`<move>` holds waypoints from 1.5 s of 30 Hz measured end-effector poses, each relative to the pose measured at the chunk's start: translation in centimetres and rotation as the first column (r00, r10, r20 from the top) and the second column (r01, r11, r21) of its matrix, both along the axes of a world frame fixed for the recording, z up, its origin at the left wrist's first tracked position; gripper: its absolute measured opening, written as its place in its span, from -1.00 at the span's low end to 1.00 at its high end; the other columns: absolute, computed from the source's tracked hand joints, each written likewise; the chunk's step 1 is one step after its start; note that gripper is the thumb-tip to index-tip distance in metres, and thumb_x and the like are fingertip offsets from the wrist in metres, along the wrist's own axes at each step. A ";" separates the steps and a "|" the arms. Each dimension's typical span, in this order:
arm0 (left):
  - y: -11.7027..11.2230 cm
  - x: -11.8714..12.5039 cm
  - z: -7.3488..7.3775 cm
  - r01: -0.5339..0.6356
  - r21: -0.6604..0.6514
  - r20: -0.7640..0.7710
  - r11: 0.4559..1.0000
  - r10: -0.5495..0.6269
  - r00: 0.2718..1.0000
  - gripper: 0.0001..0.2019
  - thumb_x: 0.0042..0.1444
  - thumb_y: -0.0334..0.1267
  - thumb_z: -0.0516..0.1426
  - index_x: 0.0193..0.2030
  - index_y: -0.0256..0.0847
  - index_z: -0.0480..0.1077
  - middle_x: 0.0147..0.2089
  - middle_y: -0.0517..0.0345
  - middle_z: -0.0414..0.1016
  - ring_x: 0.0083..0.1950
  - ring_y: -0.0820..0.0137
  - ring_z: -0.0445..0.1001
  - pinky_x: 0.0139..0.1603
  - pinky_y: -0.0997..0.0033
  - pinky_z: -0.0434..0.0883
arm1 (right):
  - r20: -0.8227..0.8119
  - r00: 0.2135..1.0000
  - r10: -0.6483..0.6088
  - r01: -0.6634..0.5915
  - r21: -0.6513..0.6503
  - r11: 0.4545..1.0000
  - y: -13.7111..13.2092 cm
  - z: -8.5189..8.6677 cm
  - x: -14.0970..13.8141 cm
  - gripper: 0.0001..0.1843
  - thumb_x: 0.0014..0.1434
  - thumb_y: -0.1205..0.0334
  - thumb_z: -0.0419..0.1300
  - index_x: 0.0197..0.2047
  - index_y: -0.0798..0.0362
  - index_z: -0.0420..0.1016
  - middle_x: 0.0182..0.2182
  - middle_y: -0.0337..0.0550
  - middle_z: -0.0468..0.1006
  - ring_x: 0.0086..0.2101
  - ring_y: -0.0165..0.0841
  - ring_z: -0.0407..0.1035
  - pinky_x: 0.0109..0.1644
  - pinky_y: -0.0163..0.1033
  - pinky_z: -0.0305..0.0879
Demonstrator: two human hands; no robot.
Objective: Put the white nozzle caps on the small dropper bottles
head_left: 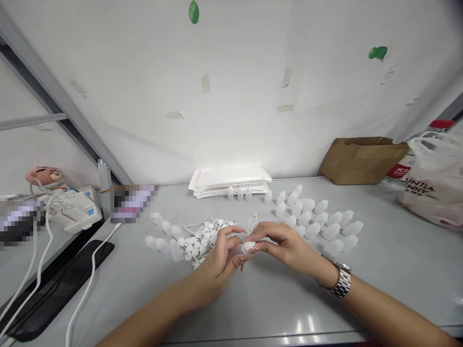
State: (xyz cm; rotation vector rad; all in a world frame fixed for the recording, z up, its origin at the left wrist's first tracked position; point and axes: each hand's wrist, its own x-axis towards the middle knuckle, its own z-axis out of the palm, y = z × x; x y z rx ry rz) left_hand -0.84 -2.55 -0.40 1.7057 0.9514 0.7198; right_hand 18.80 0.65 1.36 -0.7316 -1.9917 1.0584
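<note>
A small translucent squeeze bottle lies tilted in my left hand, whose fingers and thumb are wrapped round its body. My right hand pinches the white cap at the bottle's end between thumb and fingers. Beside and behind my left hand is a heap of loose white caps, some with thin loops. Several similar bottles lie to the left of the heap. A larger group of bottles lies on the grey table beyond my right hand.
Three small bottles stand before a stack of white padded envelopes at the wall. A brown paper bag and a white plastic bag stand right. Leftward are a phone, a black tray-like object and white cables.
</note>
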 end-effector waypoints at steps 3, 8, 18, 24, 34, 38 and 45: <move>0.1 -0.2 -0.3 -0.012 0.178 -0.100 0.984 0.030 0.995 -0.63 0.24 -0.23 -0.12 0.16 0.00 -0.15 -0.19 0.12 0.34 -0.22 0.37 0.35 -0.12 0.25 0.29 | 0.043 0.999 -0.008 0.005 0.081 0.997 -0.2 0.1 0.1 -0.86 0.15 0.30 0.14 -0.19 0.00 0.48 -0.35 -0.17 0.51 -0.31 -0.39 0.40 -0.22 -0.24 0.35; 0.6 -0.4 -1.3 -0.035 0.492 -0.139 0.870 0.117 0.983 -0.51 0.21 -0.35 -0.08 0.24 -0.01 -0.17 -0.05 0.01 0.35 -0.03 0.26 0.36 -0.02 0.15 0.30 | 0.093 0.995 -0.033 0.005 0.291 0.957 -0.4 -0.1 0.1 -0.79 0.18 0.34 0.10 -0.10 0.00 0.41 -0.29 -0.13 0.52 -0.25 -0.35 0.39 -0.18 -0.21 0.36; 0.4 -0.5 -2.2 -0.109 0.469 -0.081 0.876 0.166 0.983 -0.72 0.21 -0.32 -0.06 0.04 -0.05 -0.01 -0.04 0.05 0.30 -0.04 0.30 0.38 -0.11 0.24 0.40 | -0.010 0.994 -0.113 0.105 0.457 0.883 -0.7 -0.5 -0.3 -0.72 0.16 0.45 0.09 -0.06 0.03 0.37 -0.31 -0.11 0.51 -0.28 -0.36 0.39 -0.24 -0.23 0.38; 0.5 -0.4 -1.5 -0.120 0.451 -0.057 0.884 0.163 0.985 -0.72 0.19 -0.33 -0.02 0.02 -0.01 0.07 -0.06 0.13 0.34 -0.06 0.38 0.37 -0.09 0.33 0.36 | -0.101 0.983 -0.151 0.171 0.231 0.958 -0.7 -0.6 -0.4 -0.83 0.16 0.37 0.12 -0.16 -0.01 0.43 -0.35 -0.17 0.49 -0.31 -0.39 0.38 -0.25 -0.25 0.35; 0.5 -0.3 -0.5 -0.134 0.347 -0.042 0.928 0.158 0.986 -0.73 0.05 -0.37 0.09 -0.12 -0.06 0.14 -0.42 0.33 0.44 -0.41 0.48 0.41 -0.39 0.51 0.31 | -0.173 0.974 -0.147 0.122 -0.148 0.981 -0.9 -0.8 -1.1 -0.90 0.12 0.23 0.17 -0.27 0.02 0.47 -0.40 -0.19 0.46 -0.37 -0.40 0.38 -0.29 -0.25 0.34; 0.7 -0.2 -0.3 -0.119 0.345 -0.053 0.931 0.146 0.988 -0.70 -0.03 -0.43 0.10 -0.19 -0.06 0.11 -0.48 0.38 0.40 -0.49 0.53 0.32 -0.43 0.54 0.27 | -0.167 0.978 -0.126 0.092 -0.201 0.975 -1.0 -0.8 -1.2 -0.89 0.11 0.22 0.18 -0.27 0.03 0.47 -0.41 -0.19 0.45 -0.39 -0.39 0.39 -0.28 -0.22 0.35; 0.5 -0.1 -0.3 -0.102 0.283 -0.080 0.954 0.129 0.988 -0.75 -0.06 -0.40 0.11 -0.29 -0.08 0.09 -0.56 0.43 0.24 -0.59 0.59 0.15 -0.58 0.61 0.15 | -0.147 0.983 -0.108 0.071 -0.236 0.969 -1.1 -1.0 -1.3 -0.88 0.10 0.21 0.19 -0.28 0.05 0.47 -0.40 -0.18 0.45 -0.38 -0.39 0.38 -0.27 -0.22 0.35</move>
